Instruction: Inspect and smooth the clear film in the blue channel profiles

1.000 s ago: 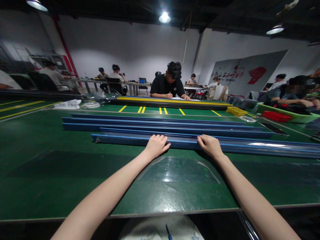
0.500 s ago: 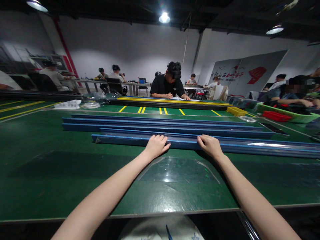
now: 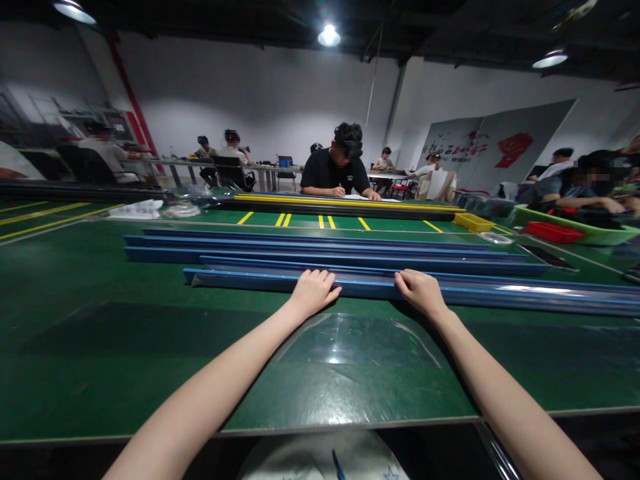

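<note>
A long blue channel strip (image 3: 250,279) lies crosswise on the green table, nearest to me. My left hand (image 3: 315,292) is curled over its near edge, fingers on top and thumb toward the right. Farther right, my right hand (image 3: 420,291) grips the same strip with bent fingers. A stretch of bare blue strip shows between the two hands. Just behind it lies another blue strip (image 3: 310,250), parallel and touched by neither hand. In front of my hands, a clear plastic sheet (image 3: 360,340) rests flat and reflects the lamp.
Yellow and black strips (image 3: 350,205) lie across the far side of the table. A yellow tray (image 3: 473,223), a red tray (image 3: 553,232) and a green basket (image 3: 607,233) stand at right. Opposite me a person (image 3: 330,170) is writing. A phone-like dark slab (image 3: 547,258) lies right.
</note>
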`<state>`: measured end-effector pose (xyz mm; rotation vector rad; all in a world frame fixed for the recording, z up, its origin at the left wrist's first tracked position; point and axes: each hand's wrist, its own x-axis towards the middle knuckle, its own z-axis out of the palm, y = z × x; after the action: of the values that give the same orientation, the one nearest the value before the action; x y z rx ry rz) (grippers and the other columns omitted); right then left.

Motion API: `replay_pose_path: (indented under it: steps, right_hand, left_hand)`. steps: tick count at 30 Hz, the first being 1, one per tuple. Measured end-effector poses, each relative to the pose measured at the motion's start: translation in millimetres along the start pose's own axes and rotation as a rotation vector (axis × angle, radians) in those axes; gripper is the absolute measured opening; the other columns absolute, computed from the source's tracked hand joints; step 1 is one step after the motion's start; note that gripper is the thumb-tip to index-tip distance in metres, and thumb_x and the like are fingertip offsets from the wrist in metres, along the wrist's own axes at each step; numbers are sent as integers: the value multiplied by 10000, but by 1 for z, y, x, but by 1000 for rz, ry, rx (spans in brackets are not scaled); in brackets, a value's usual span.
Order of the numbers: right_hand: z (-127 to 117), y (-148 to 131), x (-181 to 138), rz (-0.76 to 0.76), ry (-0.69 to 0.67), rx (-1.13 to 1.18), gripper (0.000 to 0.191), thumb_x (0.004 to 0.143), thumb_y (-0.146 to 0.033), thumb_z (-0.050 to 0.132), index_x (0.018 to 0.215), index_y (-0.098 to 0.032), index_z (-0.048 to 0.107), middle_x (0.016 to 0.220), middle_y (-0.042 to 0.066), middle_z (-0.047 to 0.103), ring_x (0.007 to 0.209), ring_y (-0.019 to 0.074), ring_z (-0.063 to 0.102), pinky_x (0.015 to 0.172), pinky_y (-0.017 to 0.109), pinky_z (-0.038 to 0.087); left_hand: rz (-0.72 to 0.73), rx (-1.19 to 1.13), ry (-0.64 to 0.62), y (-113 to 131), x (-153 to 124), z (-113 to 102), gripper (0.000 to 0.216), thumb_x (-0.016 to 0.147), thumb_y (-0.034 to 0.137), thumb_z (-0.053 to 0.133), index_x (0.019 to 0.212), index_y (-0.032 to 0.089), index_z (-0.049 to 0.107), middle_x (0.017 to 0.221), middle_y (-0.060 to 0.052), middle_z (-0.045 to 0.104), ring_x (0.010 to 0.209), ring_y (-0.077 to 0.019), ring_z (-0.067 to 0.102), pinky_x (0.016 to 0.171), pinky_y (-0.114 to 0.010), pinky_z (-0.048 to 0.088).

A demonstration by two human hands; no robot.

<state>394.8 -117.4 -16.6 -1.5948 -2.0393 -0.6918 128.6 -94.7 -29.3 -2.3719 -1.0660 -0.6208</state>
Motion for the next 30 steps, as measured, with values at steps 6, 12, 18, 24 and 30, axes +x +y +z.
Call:
replay_pose_path:
  steps: [6,12,18,24,30]
  right_hand:
    - [1,1,-1,0,-1,4,430,850,-349,279,520,-178,496,554,26,529,512,98,436,492,234,219]
    - [2,1,0,1,1,-5,422,849,-344,286,522,-176,492,553,23,531,515,96,442,497,229,224]
    - [2,1,-1,-8,3,-4,421,848,-341,288,515,-175,487,550,24,530,511,94,436,490,229,216]
    - [2,1,-1,-8,7,4,422,846,-342,289,518,-176,495,545,23,526,507,94,431,490,225,220]
    - [2,0,-1,-7,3,5,425,848,-342,283,519,-176,496,549,28,534,521,100,452,494,227,226]
  left_hand:
    - [-4,-33,-5,0,0,-1,298,844,395,361,843,153,536,764,-71,585,732,-195,527,614,-303,299]
    - [-4,-24,0,0,0,-1,302,846,396,355,850,154,535,764,-67,584,734,-196,527,616,-305,300]
    - [-1,-3,-4,0,0,0,306,847,402,349,835,158,534,763,-63,586,727,-189,526,615,-303,304]
    - [3,-6,3,0,0,0,301,845,399,356,838,158,535,759,-65,584,724,-191,523,615,-306,308]
    - [3,3,3,0,0,1,308,847,402,348,847,158,536,761,-60,586,726,-190,525,620,-304,305]
